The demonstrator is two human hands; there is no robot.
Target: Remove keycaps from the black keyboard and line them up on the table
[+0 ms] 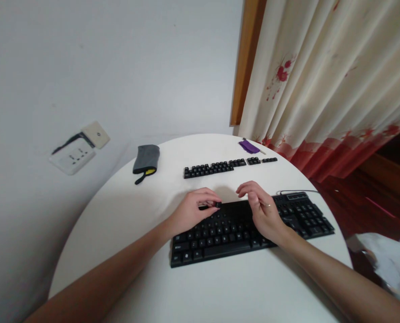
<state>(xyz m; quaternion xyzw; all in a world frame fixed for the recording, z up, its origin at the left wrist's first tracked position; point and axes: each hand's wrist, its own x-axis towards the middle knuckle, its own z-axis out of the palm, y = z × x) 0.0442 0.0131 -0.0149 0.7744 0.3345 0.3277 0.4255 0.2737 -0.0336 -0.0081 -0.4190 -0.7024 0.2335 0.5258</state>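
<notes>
One keycap (218, 204) pinched in left hand (193, 209); right hand (264, 216) half-curled, hold unclear; keyboard (227, 250) letters mostly illegible.

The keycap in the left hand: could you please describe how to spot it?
On the white table lies a black keyboard; the left hand is over its left part. The black keycap is pinched there, unlike loose keycaps lying beyond.

The keyboard (227, 250) was black with pale markings (186, 255); the loose keys (204, 170) were black. The bench (115, 215) was plain white. The pouch (146, 158) was grey, showing yellow at one end. The curtain (307, 58) was cream, patterned with red flowers (282, 73) above a red lower band (309, 163).
</notes>
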